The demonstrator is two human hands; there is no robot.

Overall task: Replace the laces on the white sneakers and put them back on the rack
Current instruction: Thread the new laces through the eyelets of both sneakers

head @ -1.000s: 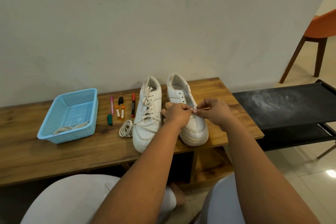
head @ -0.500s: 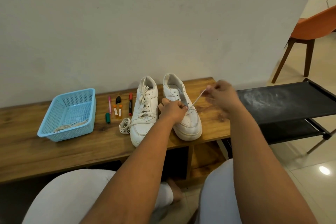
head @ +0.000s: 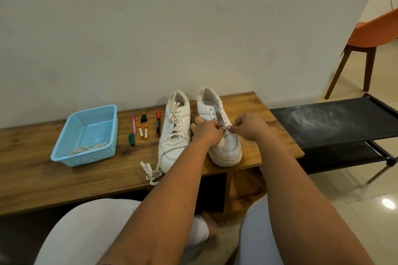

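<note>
Two white sneakers stand side by side on the wooden bench (head: 64, 178), toes toward me. The left sneaker (head: 174, 133) is laced, and its loose lace ends (head: 150, 171) trail over the bench in front of it. The right sneaker (head: 224, 142) shows bare eyelets along its upper part. My left hand (head: 207, 130) and my right hand (head: 247, 126) meet over the right sneaker's lowest eyelets, each pinching a thin white lace (head: 227, 128) between thumb and finger. Most of that lace is hidden by my fingers.
A light blue plastic basket (head: 64, 148) with old laces sits at the bench's left. Several markers and small tubes (head: 143, 128) lie between basket and shoes. A black two-shelf rack (head: 336, 122) stands to the right; an orange chair (head: 374, 34) stands behind it.
My right hand pulled the lace out to the upper right, then came back down to meet the left hand over the right sneaker. The coiled lace by the left sneaker now lies uncoiled.
</note>
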